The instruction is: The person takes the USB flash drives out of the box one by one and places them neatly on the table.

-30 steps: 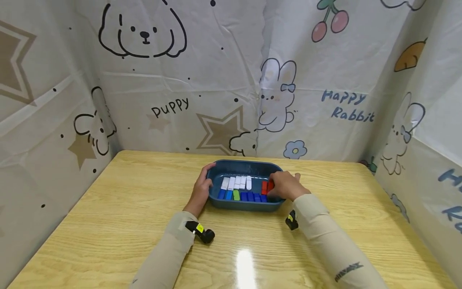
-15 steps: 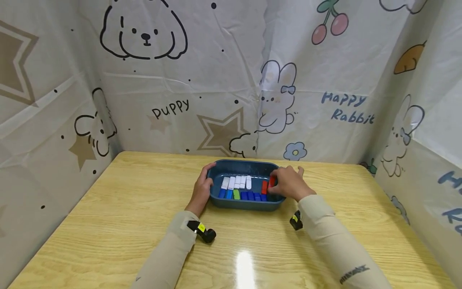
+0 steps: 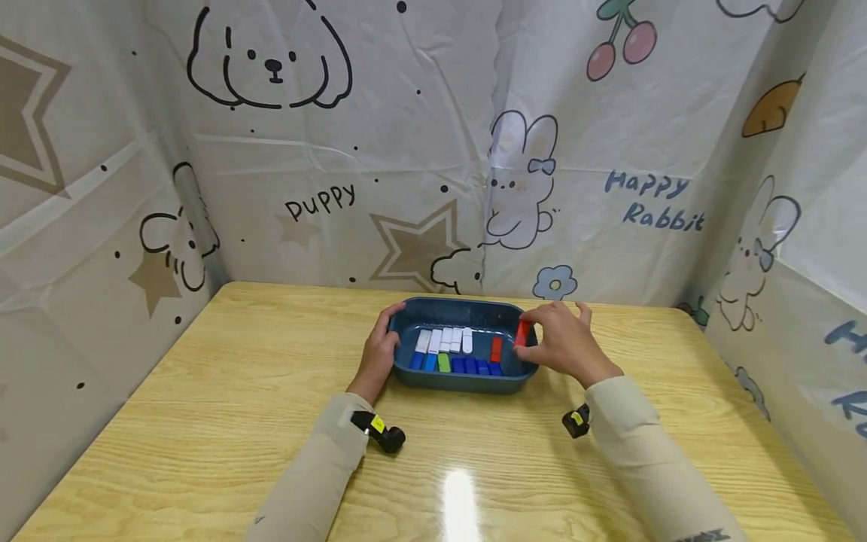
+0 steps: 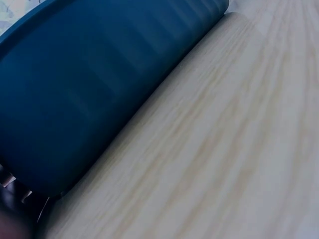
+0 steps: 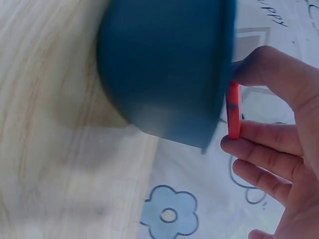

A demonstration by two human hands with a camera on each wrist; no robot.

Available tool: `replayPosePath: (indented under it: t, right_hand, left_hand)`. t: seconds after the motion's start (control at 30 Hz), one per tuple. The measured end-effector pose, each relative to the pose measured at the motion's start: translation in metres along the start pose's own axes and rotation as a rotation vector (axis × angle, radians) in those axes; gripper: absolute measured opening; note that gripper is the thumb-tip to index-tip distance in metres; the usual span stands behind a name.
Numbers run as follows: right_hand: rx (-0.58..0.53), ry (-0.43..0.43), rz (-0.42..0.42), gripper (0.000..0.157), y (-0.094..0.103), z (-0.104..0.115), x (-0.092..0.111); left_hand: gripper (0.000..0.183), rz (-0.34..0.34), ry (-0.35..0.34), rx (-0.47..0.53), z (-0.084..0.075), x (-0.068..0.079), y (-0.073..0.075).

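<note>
A dark blue oblong tub (image 3: 447,385) stands on the table with small flat bars inside. My left hand (image 3: 376,355) grips its left end at the rim; in the left wrist view the tub's side wall (image 4: 89,84) fills the upper left. Over the right end, my right hand (image 3: 564,342) pinches a small red bar (image 3: 522,333) between thumb and fingers. The right wrist view shows this red bar (image 5: 233,110) edge-on beside the rim, with a dark line across its middle. A second red bar (image 3: 497,350) lies in the tub.
Inside the tub, white bars (image 3: 444,340) form a back row. Blue bars (image 3: 470,367) and one green bar (image 3: 443,364) line the front. A printed cloth (image 3: 406,173) rises behind the wooden table (image 3: 271,361).
My right hand has moved right and slightly up, lifting the red bar from inside the tub to its right rim. My left hand stays on the tub's left end.
</note>
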State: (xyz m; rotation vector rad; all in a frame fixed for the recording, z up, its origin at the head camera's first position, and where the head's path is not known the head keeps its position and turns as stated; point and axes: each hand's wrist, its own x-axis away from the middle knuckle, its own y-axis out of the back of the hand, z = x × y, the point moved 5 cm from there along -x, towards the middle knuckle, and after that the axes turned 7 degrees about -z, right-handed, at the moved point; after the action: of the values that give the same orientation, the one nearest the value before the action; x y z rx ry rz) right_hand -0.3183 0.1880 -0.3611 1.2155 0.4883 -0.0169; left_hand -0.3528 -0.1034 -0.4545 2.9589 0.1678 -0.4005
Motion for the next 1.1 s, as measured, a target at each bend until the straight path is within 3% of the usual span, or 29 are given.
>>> replayPosePath:
  t: [0.37, 0.7, 1.0, 1.1]
  right_hand:
    - [-0.015, 0.071, -0.080, 0.048, 0.026, 0.008, 0.026]
    - [0.014, 0.170, -0.071, 0.042, 0.036, 0.014, 0.055]
    - [-0.027, 0.223, 0.023, 0.038, 0.029, 0.017, 0.076]
    - [-0.038, 0.232, 0.058, 0.035, 0.024, 0.017, 0.080]
  left_hand:
    - [0.059, -0.004, -0.002, -0.013, 0.000, -0.004, -0.002]
    - [0.061, 0.027, 0.007, 0.022, -0.001, -0.008, -0.005]
    - [0.061, 0.063, 0.016, 0.001, -0.036, 0.006, -0.001]
    - [0.061, 0.065, 0.011, 0.004, -0.039, 0.007, -0.001]
